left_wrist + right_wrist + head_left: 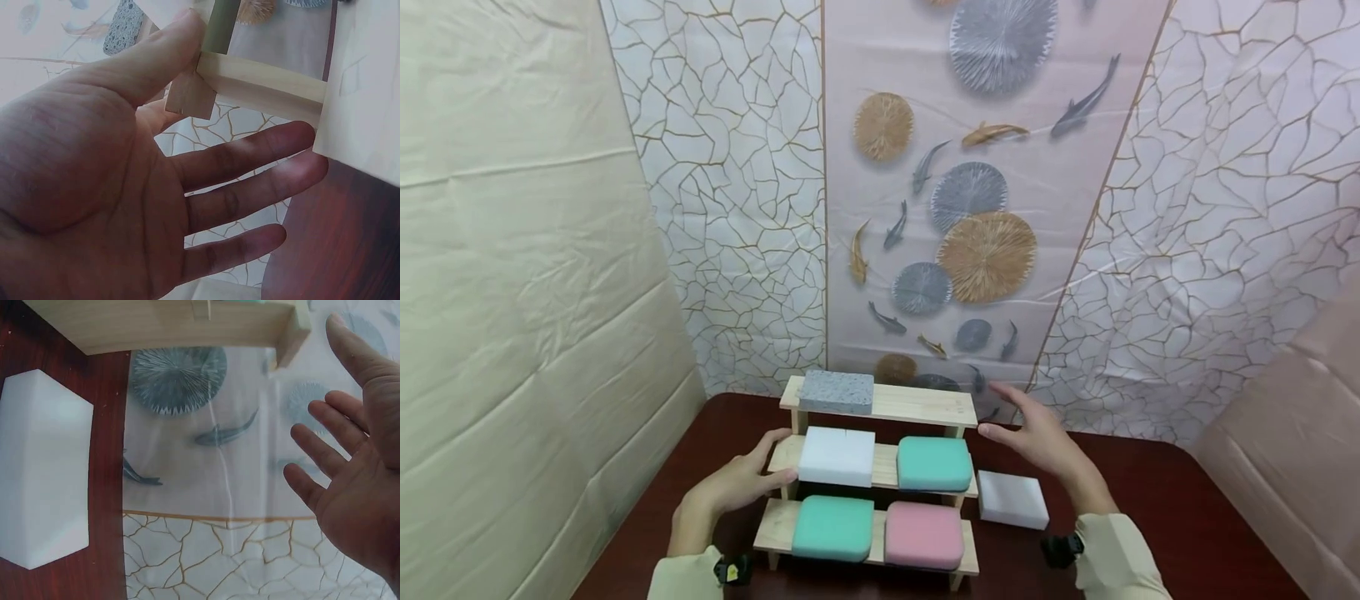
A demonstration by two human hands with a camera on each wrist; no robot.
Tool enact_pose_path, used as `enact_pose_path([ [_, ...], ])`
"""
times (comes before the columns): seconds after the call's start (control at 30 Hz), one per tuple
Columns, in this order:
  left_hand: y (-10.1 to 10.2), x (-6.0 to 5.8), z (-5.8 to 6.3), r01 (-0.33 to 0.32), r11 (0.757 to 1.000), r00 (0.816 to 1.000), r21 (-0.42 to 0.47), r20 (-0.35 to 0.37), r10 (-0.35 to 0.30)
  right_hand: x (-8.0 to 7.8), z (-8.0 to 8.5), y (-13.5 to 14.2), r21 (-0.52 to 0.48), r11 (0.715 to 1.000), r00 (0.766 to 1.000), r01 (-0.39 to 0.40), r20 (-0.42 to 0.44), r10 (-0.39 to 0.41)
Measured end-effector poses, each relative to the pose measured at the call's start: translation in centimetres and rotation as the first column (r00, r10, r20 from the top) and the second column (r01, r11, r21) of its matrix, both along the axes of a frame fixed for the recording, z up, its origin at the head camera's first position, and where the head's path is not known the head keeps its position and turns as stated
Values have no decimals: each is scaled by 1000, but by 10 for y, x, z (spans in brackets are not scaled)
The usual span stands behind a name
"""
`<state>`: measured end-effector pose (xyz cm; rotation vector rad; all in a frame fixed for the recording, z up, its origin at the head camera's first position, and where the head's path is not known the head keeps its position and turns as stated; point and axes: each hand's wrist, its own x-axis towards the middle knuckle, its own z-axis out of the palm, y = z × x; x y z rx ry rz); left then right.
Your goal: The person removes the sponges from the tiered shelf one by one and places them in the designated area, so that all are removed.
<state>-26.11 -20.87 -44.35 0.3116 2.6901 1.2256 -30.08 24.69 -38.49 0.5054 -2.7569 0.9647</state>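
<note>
Three-tiered wooden rack [925, 406], upright on a dark red table [1127, 508], between two bare hands. At its left end, left hand [737, 483] with thumb and fingers apart, fingertips right at the wood; whether touching, cannot tell. Near its upper right end, right hand [1043, 435], raised, thumb and fingers likewise apart. On the top tier, at left, a speckled grey block [837, 392]. On the middle tier, a white block [837, 457] at left, a teal block [934, 462] at right. On the bottom tier, a second teal block [832, 527] at left, a pink block [924, 535] at right. On the table, just right of the rack, a loose white block [1012, 500]. Behind, a wall covering [887, 50] printed with fish.
</note>
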Motion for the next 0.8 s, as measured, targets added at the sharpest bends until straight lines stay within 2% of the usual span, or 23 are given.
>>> enact_pose_path([
  [0.13, 2, -1, 1, -1, 1000, 1000, 4, 6, 1, -4, 4, -9, 18, 999, 1000, -28, 3, 28],
  [0.43, 2, -1, 3, -4, 1000, 1000, 20, 14, 4, -12, 11, -36, -14, 993, 993, -120, 0, 120],
  [0.67, 2, -2, 2, -8, 999, 1000, 35, 22, 7, -16, 15, -57, -15, 989, 989, -144, 21, 144],
  [0.8, 1, -2, 2, -9, 999, 1000, 39, 25, 8, -19, 18, -72, -18, 983, 983, -183, 20, 184],
])
